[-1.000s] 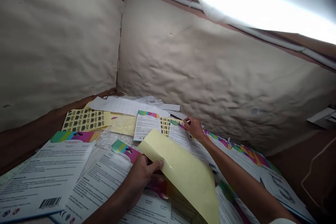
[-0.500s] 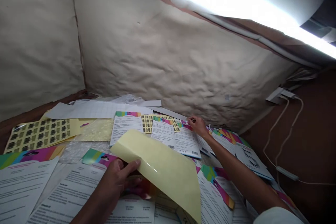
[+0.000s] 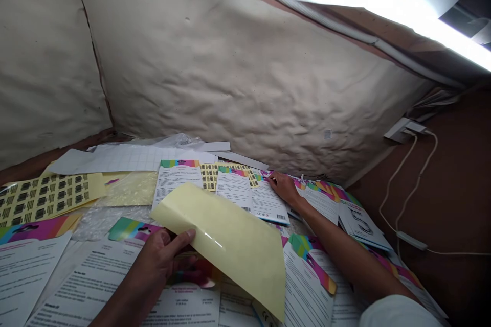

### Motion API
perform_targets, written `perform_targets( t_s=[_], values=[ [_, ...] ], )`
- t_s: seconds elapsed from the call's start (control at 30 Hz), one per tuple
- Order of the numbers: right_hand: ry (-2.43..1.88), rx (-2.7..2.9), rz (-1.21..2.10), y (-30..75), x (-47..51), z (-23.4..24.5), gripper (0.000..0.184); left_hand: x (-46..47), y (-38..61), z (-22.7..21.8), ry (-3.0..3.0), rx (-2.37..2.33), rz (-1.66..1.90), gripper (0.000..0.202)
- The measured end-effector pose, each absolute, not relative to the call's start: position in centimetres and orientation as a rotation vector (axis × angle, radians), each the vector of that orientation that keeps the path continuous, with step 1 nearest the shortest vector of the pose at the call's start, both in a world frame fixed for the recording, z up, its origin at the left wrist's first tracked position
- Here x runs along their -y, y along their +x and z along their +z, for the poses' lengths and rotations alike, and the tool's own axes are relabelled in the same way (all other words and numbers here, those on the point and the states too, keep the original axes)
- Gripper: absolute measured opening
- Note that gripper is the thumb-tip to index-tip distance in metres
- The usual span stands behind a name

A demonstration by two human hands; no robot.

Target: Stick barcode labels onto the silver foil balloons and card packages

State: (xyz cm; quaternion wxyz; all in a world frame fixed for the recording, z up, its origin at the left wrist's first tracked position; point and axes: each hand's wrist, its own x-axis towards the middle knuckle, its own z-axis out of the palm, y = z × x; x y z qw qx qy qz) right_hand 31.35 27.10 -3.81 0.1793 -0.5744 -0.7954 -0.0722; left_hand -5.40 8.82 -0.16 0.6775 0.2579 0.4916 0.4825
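My left hand [image 3: 165, 255] pinches a pale yellow, glossy sheet [image 3: 226, 237] by its left edge, thumb on top. The sheet is blank on the side I see and bends over the printed packets below. My right hand [image 3: 283, 187] reaches to the back row, fingers pressed together at the coloured top of a white printed packet [image 3: 269, 204]. Whatever lies between those fingertips is too small to make out. Left of it stands another packet [image 3: 233, 190], partly over a yellow sheet of black-printed stickers [image 3: 209, 176].
More packets [image 3: 34, 265] overlap across the front. Another sticker sheet [image 3: 49, 196], bubble wrap [image 3: 103, 220] and white paper [image 3: 126, 158] lie at the left and back. Behind rises a wrinkled pale wall covering [image 3: 230, 76]. White cables [image 3: 399, 184] hang at the right.
My right hand has come down slightly onto the packet's coloured top, its fingers turned lower. The left hand still holds the yellow sheet. The whole view has shifted a little.
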Motion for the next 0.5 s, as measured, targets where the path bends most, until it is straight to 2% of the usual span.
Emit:
perform_targets(
  t_s=[0.3,0.5],
  values=[
    [-1.657,2.412,-0.213,30.9,-26.8,-3.9,0.024,-8.8,-5.5,-0.4,0.599,-1.078,1.087,0.053],
    [-1.692,2.452,-0.141,31.1,-26.0,-3.4,0.033,-8.9,-5.6,-0.4,0.553,-1.076,1.088,0.044]
  ],
)
